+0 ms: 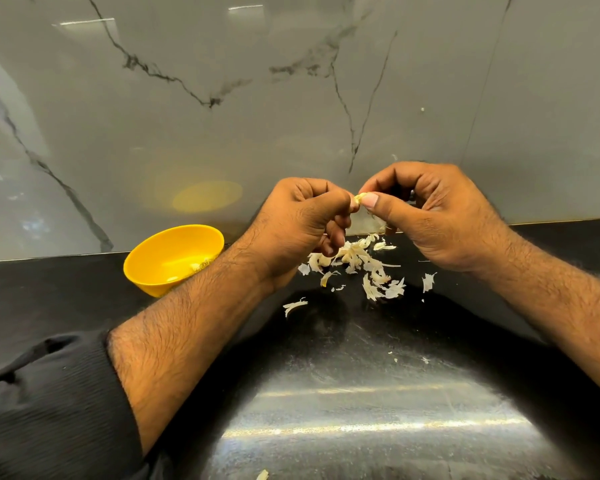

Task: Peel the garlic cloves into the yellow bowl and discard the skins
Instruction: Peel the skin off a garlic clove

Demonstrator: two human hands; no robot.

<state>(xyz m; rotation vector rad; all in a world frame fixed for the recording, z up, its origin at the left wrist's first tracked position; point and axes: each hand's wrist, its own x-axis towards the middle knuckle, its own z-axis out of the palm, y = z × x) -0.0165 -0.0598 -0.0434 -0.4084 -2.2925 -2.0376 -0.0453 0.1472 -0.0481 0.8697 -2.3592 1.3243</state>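
You've got the garlic clove [358, 199] pinched btwn both hands: left hand [302, 223] and right hand [430, 216], fingers curled, above the skins [357, 261] on the black counter [361, 358]. Yellow bowl [146, 268] sits left, near your forearm.

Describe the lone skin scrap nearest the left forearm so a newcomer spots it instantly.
Start at the yellow bowl on the black counter, then look right past the left forearm. Below the main pile of skins lies the curled white scrap, alone on bare counter, apart from the heap.
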